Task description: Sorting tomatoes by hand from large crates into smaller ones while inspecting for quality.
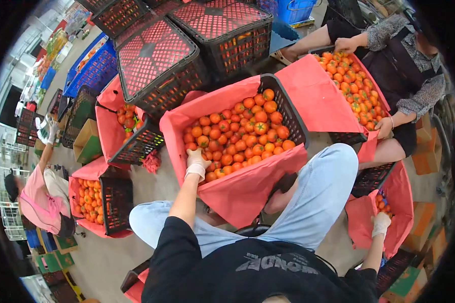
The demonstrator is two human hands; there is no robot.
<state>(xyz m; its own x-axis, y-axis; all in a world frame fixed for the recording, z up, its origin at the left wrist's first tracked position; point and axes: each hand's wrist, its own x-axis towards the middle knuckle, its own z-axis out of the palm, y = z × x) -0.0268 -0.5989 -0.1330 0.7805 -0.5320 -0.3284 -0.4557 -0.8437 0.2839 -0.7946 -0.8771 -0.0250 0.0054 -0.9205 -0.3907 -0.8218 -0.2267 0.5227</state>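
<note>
A black plastic crate (296, 110) lined with red paper stands in front of my knees, filled with tomatoes (235, 132). My left hand (197, 161), in a pale glove, rests on the tomatoes at the crate's near left side. Its fingers point into the fruit, and whether they grip one is hidden. Far to the right, my right hand (381, 223), also gloved, reaches into a second red-lined crate (402, 212). A few tomatoes (383, 204) show beside its fingertips, which are mostly out of sight.
Across from me at right, a seated person (398, 64) has both hands at another tomato crate (349, 91). Lidded black crates (155, 57) are stacked at the back. More tomato crates (115, 204) stand at left, where another person (45, 197) bends. Cardboard boxes (424, 223) line the right.
</note>
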